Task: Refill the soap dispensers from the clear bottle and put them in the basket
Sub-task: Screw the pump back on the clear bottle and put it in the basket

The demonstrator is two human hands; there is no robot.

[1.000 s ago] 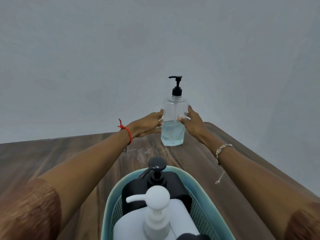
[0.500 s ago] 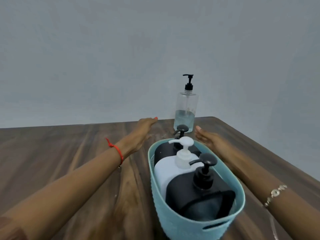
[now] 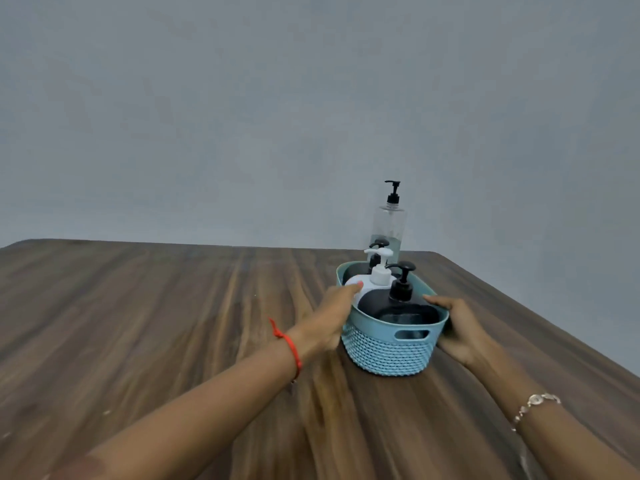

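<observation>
basket (image 3: pixel 388 351) on counter (image 3: pixel 173 323), three dispensers inside | left hand (image 3: pixel 332 318) and right hand (image 3: pixel 460 329) clamp its sides | clear bottle (image 3: pixel 388 220) parked behind | tip: squeeze evenly, keep it level so pumps don't topple

We look from head height, forward and slightly down, across the table (image 3: pixel 173 323) toward the wall (image 3: pixel 242 116).

1. A teal woven-pattern plastic basket (image 3: pixel 388 355) is sitting on the dark wood-grain counter (image 3: pixel 173 323), toward its right side.
2. Three pump dispensers are standing in it: a black one (image 3: pixel 398 303) nearest, a white one (image 3: pixel 375 277) behind it, another black one (image 3: pixel 375 252) farthest.
3. A tall clear plastic pump bottle (image 3: pixel 388 223) is standing behind the basket, near the counter's far edge.
4. The left hand (image 3: pixel 330 318) is lying against the basket's left side, the right hand (image 3: pixel 457 327) against its right.
</observation>
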